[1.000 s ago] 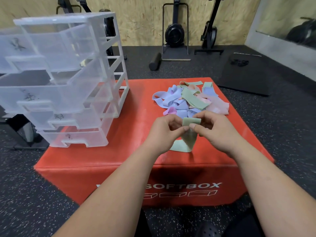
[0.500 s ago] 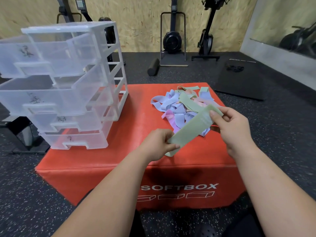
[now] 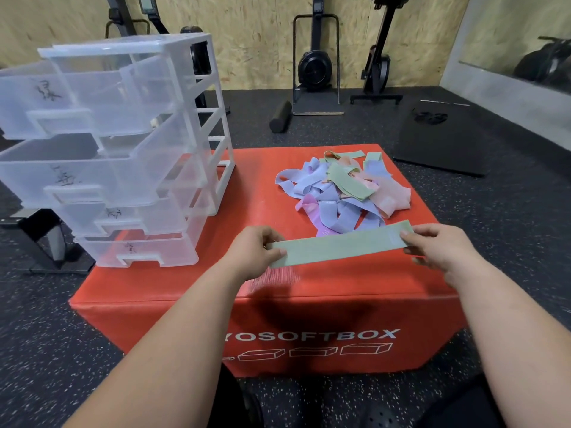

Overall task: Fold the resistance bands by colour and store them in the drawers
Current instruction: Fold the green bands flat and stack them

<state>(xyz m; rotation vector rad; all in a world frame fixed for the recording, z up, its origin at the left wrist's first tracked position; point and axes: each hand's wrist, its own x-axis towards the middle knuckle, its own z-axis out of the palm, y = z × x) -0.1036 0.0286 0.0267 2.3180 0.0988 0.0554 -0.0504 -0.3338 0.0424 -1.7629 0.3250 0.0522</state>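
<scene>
Pinching one end each, the left hand [image 3: 253, 251] and the right hand [image 3: 438, 245] hold a pale green band [image 3: 340, 244] drawn out flat and nearly level just above the near part of the red box [image 3: 191, 291] that serves as worktop. Each grip is closed on the band, thumb on top and fingers curled beneath. Just behind the band, on the far right part of the box, lies the loose pile of bands [image 3: 336, 193] in lilac, green, pink and peach, tangled over one another. On the left part of the box stands a clear plastic drawer unit [image 3: 213, 125] with four drawers, all pulled out toward the camera. The top drawer [image 3: 61, 97] and second drawer [image 3: 77, 171] jut out furthest, past the box's left edge, while the third drawer [image 3: 123, 217] and bottom drawer [image 3: 139, 251] are pulled out less. No band can be seen through their clear walls; every band in view is on the box or in the hands. Each drawer front carries a dark handwritten mark, too blurred to read. White lettering [image 3: 309, 335] on the box's near face reads "YOSOFTBOX", its start cut off by the left forearm, above a row of white outlined box shapes. On the speckled floor beyond lie a black foam roller [image 3: 280, 116] and a black mat [image 3: 441, 137].
</scene>
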